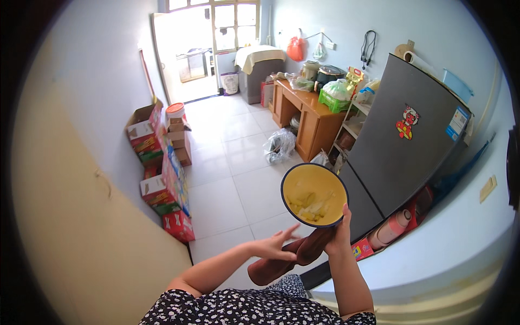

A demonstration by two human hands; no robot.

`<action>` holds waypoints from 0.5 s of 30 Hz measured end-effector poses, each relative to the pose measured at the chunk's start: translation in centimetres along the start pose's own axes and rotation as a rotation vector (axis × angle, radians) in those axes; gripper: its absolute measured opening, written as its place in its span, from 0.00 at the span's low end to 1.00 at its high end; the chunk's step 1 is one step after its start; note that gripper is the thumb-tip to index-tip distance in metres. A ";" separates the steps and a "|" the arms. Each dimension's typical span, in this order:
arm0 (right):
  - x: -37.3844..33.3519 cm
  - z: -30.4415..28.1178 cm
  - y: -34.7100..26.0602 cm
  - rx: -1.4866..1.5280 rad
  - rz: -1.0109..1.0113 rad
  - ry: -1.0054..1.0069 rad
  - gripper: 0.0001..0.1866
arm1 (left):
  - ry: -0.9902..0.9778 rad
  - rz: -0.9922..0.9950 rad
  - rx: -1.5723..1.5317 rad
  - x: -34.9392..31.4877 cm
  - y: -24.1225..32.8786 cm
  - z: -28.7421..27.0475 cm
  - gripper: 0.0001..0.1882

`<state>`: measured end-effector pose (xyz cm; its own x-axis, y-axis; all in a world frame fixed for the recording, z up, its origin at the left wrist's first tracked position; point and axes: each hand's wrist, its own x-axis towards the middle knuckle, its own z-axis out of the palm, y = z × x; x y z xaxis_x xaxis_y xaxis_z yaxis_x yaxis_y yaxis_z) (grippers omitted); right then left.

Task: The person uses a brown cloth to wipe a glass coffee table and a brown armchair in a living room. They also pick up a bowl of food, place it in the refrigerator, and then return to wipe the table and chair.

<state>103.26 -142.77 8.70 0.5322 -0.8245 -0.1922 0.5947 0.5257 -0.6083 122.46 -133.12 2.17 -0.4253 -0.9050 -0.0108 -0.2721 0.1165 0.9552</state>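
My right hand [339, 230] grips the right side of a yellow bowl [311, 181] with a dark blue rim. The bowl tilts so its inside shows, and pale yellow-white pieces [313, 208] lie in its bottom; I cannot tell what food they are. Just below and left of the bowl, my left hand [274, 245] is open with its fingers spread, holding nothing. Smooth brown shapes [271, 269] show under my hands; their kind is not clear.
Stacked cartons [162, 179] line the left wall by a lidded bucket [175, 110]. On the right stand a dark grey refrigerator [401, 141], a wooden desk [309, 114] with pots and bags, and a pink flask [391, 230]. A clear plastic bag [280, 146] lies on the tiled floor [216, 187]. Ahead, a door [168, 54] stands open.
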 end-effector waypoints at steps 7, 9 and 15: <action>15.2 -6.4 -9.5 -0.094 -0.193 -0.046 0.36 | 0.247 -0.061 -0.555 15.9 -6.8 -12.5 0.26; 18.6 -8.4 -12.8 -0.161 -0.219 -0.057 0.37 | 0.302 -0.039 -0.480 20.9 -6.2 -16.7 0.24; 29.3 -12.7 -19.2 -0.270 -0.048 -0.059 0.37 | 0.178 -0.206 -0.551 34.3 -4.1 -24.0 0.28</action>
<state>99.77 -179.72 4.95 0.5463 -0.8294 -0.1172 0.4424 0.4045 -0.8004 129.75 -174.45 5.00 -0.2480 -0.9463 -0.2074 0.1733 -0.2540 0.9515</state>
